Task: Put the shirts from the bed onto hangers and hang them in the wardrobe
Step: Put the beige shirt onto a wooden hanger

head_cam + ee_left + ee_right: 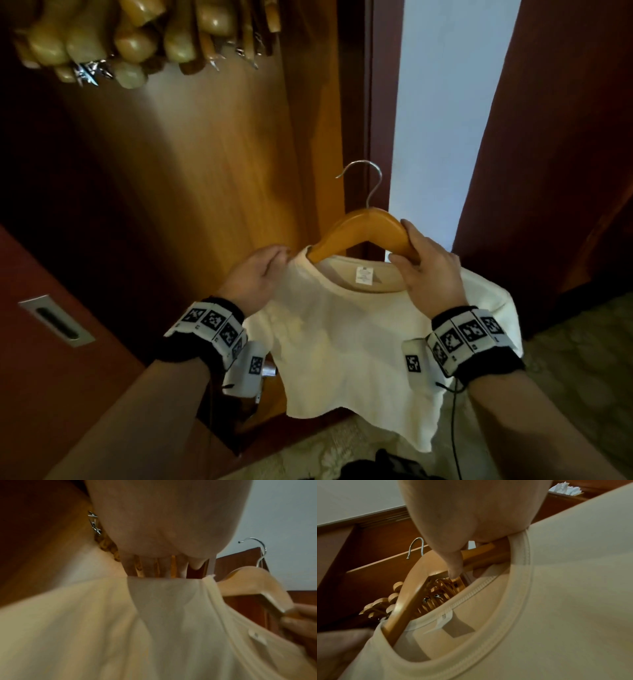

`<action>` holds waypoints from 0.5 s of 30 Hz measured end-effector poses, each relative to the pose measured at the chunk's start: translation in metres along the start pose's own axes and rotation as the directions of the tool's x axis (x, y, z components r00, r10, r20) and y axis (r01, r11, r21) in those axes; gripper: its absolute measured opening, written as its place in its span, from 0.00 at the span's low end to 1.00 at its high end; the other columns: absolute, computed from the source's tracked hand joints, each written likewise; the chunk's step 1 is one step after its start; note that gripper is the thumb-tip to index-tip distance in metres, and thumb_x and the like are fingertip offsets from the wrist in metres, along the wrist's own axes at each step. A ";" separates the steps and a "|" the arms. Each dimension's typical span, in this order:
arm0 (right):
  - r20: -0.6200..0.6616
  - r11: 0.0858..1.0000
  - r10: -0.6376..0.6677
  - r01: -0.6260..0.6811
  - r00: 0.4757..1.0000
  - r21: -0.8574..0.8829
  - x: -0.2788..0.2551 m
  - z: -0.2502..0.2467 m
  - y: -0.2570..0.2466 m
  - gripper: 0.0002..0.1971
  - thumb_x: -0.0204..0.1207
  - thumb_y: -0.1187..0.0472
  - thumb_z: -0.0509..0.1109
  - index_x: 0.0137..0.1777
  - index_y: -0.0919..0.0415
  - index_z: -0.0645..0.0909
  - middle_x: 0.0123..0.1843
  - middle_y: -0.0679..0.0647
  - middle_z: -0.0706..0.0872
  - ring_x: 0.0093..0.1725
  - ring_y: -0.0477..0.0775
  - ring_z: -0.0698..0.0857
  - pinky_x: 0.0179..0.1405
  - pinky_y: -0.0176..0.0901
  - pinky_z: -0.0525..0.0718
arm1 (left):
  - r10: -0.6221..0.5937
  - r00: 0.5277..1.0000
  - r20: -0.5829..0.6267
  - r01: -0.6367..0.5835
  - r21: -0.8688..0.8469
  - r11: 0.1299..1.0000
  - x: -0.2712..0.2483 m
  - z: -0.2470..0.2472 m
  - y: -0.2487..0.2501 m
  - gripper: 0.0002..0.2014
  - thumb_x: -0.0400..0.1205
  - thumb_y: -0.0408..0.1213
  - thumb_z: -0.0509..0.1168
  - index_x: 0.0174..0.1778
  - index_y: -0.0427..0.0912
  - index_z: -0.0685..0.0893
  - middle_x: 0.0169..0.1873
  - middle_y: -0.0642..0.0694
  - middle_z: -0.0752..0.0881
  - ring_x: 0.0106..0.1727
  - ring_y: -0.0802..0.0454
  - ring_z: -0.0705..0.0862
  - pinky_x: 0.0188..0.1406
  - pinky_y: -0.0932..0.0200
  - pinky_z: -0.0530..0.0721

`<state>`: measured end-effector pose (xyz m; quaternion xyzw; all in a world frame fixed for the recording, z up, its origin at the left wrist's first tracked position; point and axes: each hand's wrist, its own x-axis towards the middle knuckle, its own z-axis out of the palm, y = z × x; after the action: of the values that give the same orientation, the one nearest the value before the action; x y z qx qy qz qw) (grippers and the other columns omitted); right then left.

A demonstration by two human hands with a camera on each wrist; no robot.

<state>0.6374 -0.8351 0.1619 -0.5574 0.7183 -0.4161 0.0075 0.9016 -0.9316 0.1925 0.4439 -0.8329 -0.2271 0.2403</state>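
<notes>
A cream T-shirt [349, 342] hangs in front of me, with a wooden hanger [359, 233] partly pushed into its neck opening. The hanger's left arm is inside the shirt's left shoulder; its right arm and metal hook [366, 178] are outside. My left hand [260, 274] grips the shirt's left shoulder by the collar. My right hand [428, 270] grips the hanger's right arm together with the collar [520, 574]. In the right wrist view the hanger [412, 596] runs down into the neck hole beside the label [443, 620]. The left wrist view shows shirt fabric [120, 628] and the hanger [257, 585].
Several empty wooden hangers [137, 37] hang at the top left inside the open wardrobe [205, 171]. A dark red wardrobe door [555, 137] stands to the right, a drawer front with a metal handle [56, 320] at the lower left. Patterned floor [582, 359] lies below.
</notes>
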 end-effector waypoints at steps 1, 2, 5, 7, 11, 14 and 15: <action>-0.013 1.000 0.007 -0.007 1.000 0.012 0.001 0.001 -0.003 0.29 0.81 0.52 0.67 0.81 0.50 0.64 0.59 0.53 0.85 0.61 0.56 0.80 0.64 0.45 0.62 | -0.011 1.000 0.006 0.011 0.020 1.000 -0.003 -0.004 -0.012 0.18 0.89 0.45 0.52 0.69 0.42 0.80 0.60 0.44 0.84 0.59 0.48 0.81 0.59 0.53 0.79; -0.022 1.000 0.009 -0.009 1.000 0.023 0.002 0.003 -0.006 0.29 0.81 0.53 0.67 0.81 0.50 0.65 0.58 0.54 0.85 0.61 0.57 0.81 0.64 0.45 0.62 | -0.019 1.000 -0.001 0.019 0.028 0.999 -0.006 -0.006 -0.021 0.19 0.89 0.45 0.52 0.69 0.43 0.80 0.60 0.45 0.84 0.60 0.48 0.81 0.59 0.52 0.79; -0.023 0.999 -0.009 0.010 1.000 0.037 0.003 0.011 -0.019 0.29 0.80 0.53 0.68 0.81 0.50 0.66 0.59 0.55 0.86 0.61 0.57 0.82 0.71 0.51 0.66 | -0.023 0.995 -0.093 0.026 0.035 0.999 -0.007 -0.010 -0.039 0.15 0.89 0.40 0.55 0.62 0.40 0.83 0.54 0.44 0.85 0.54 0.48 0.81 0.52 0.57 0.76; -0.012 0.998 -0.029 0.030 0.999 0.048 0.003 0.019 -0.028 0.29 0.80 0.53 0.69 0.80 0.51 0.67 0.59 0.55 0.86 0.61 0.58 0.82 0.72 0.59 0.72 | -0.007 0.988 -0.152 0.016 0.060 0.998 -0.004 -0.012 -0.048 0.12 0.88 0.35 0.57 0.57 0.36 0.84 0.51 0.42 0.85 0.50 0.47 0.81 0.48 0.60 0.72; 0.000 0.997 -0.033 0.033 0.999 0.069 0.006 0.026 -0.039 0.29 0.80 0.54 0.70 0.80 0.52 0.68 0.57 0.56 0.87 0.58 0.58 0.84 0.68 0.62 0.76 | 0.000 0.980 -0.197 0.019 0.093 0.996 0.002 -0.022 -0.057 0.12 0.88 0.36 0.56 0.54 0.36 0.84 0.49 0.42 0.84 0.47 0.48 0.79 0.45 0.62 0.68; -0.006 0.997 -0.062 0.062 0.998 0.044 0.009 0.029 -0.044 0.29 0.79 0.53 0.70 0.79 0.52 0.69 0.50 0.54 0.88 0.49 0.56 0.85 0.64 0.62 0.78 | 0.020 0.967 -0.254 -0.013 0.028 1.000 0.007 -0.030 -0.052 0.13 0.88 0.36 0.57 0.61 0.38 0.83 0.55 0.42 0.86 0.56 0.46 0.82 0.50 0.64 0.71; -0.009 0.996 -0.072 0.072 0.997 0.047 0.009 0.029 -0.046 0.29 0.79 0.54 0.70 0.79 0.52 0.69 0.48 0.54 0.88 0.47 0.56 0.85 0.62 0.61 0.79 | 0.010 0.971 -0.238 -0.013 -0.010 1.000 0.009 -0.031 -0.048 0.14 0.88 0.37 0.56 0.66 0.40 0.81 0.60 0.43 0.85 0.61 0.47 0.81 0.54 0.64 0.72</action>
<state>0.6846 -0.8607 0.1747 -0.5811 0.6876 -0.4353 0.0031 0.9462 -0.9680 0.1902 0.4617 -0.7993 -0.1760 0.3421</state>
